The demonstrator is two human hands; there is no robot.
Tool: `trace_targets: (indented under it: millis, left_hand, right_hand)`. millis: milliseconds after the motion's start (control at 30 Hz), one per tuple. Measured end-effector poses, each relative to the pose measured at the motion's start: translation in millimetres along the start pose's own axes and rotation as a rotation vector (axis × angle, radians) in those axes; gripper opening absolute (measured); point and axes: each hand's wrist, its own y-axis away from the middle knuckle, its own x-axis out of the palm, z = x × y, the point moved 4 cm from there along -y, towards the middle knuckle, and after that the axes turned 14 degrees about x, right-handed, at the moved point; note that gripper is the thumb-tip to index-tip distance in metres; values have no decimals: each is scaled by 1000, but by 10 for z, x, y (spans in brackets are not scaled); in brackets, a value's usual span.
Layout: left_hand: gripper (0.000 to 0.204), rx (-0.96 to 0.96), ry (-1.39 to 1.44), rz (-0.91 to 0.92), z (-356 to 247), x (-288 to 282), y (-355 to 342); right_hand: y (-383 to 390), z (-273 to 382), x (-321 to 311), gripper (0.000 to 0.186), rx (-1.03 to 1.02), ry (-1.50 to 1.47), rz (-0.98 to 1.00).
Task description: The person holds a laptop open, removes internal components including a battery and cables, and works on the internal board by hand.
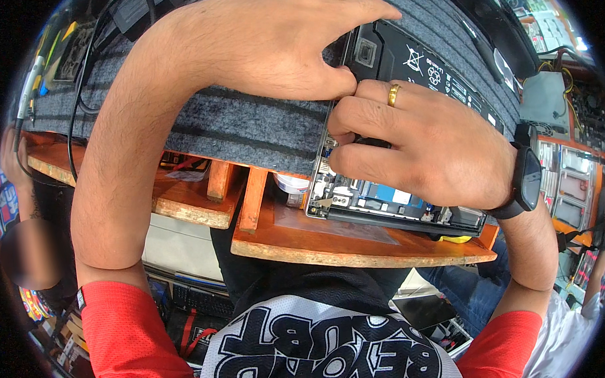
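A laptop base with its bottom cover off [318, 206] lies on the grey ribbed mat, its near part reaching over the wooden edge. Inside show a black battery [414, 57] and the circuit board [372, 191], with a blue part on it. My left hand [281, 41] is at the laptop's left side, thumb and index finger spread apart; the thumb tip meets my right hand's fingers. My right hand [424, 143], wearing a gold ring and a black watch [528, 171], is curled over the inside of the laptop. Its fingertips and anything in them are hidden.
Black cables [86, 75] run along the left of the mat [251, 127]. Below is an orange wooden ledge [300, 245] with open compartments. A long black object [501, 29] lies at the far right. Other people are at the left and right edges.
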Motion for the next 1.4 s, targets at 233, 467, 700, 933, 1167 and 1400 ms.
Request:
trace_targets:
  millis: [233,467,700,933,1167,1400]
  left_hand:
    - [77,-70,12,20,-144,-54,-40]
    - [77,-80,-30,32,-31,-7,-23]
    - [76,-1,-67,-37,-72,7,9]
    - [75,-4,63,-21,-43,-33,-26]
    - [76,31,64,-85,42,47,-3]
    - [17,341,-308,-292,-56,15,-67]
  right_hand:
    - [9,-9,8,14,1,-13,-15]
    - [-28,1,-29,15,6,-8,49]
    - [-7,-20,-25,13,-6,-71,-43]
    - [4,-56,-35,15,-2,-241,-93]
    - [89,-104,-166,15,112,-308,-229]
    - [479,-25,-194,19,385,-321,-316]
